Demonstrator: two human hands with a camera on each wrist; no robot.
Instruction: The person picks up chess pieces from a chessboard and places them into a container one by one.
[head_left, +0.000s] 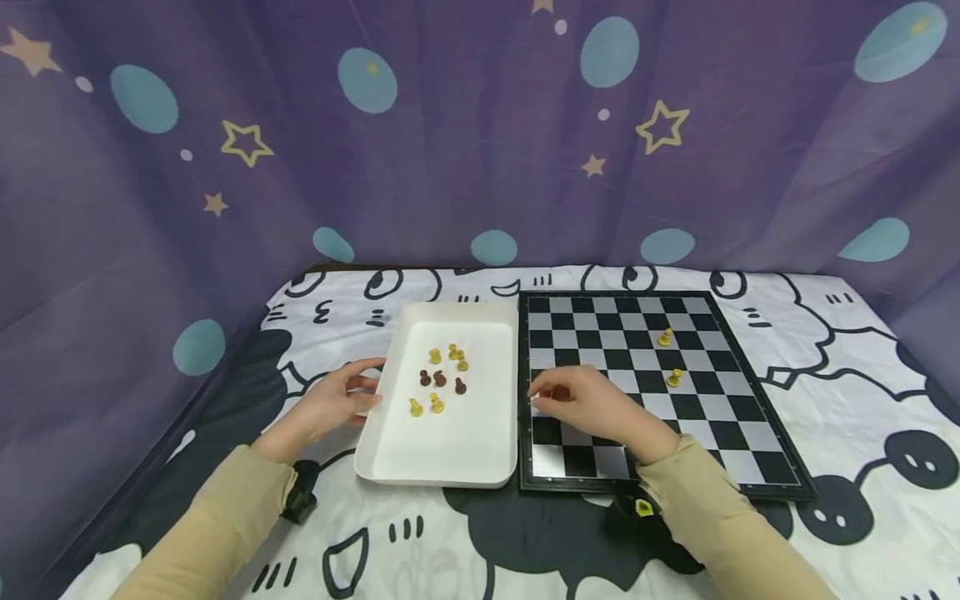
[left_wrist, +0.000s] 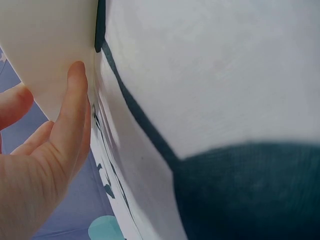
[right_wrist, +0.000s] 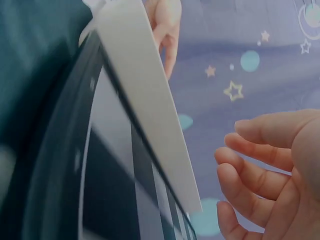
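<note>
My left hand [head_left: 347, 393] rests its fingers against the outer left wall of a white tray [head_left: 442, 458]. In the left wrist view, a fingertip [left_wrist: 77, 75] lies along that wall. Inside the tray stand or lie several yellow chess pieces [head_left: 437, 403] and three brown ones [head_left: 460, 386]. My right hand [head_left: 588, 404] hovers over the left part of a black-and-white chessboard [head_left: 742, 408], its fingers loosely curled. The right wrist view shows no piece between its fingers. Two yellow pawns [head_left: 674, 378] are on the board's right half.
Tray and board sit side by side on a table with a patterned cloth [head_left: 420, 567]. A purple curtain [head_left: 465, 167] hangs behind and at the sides. Wrist-worn cameras show at both cuffs, the left camera [head_left: 302, 492] being dark.
</note>
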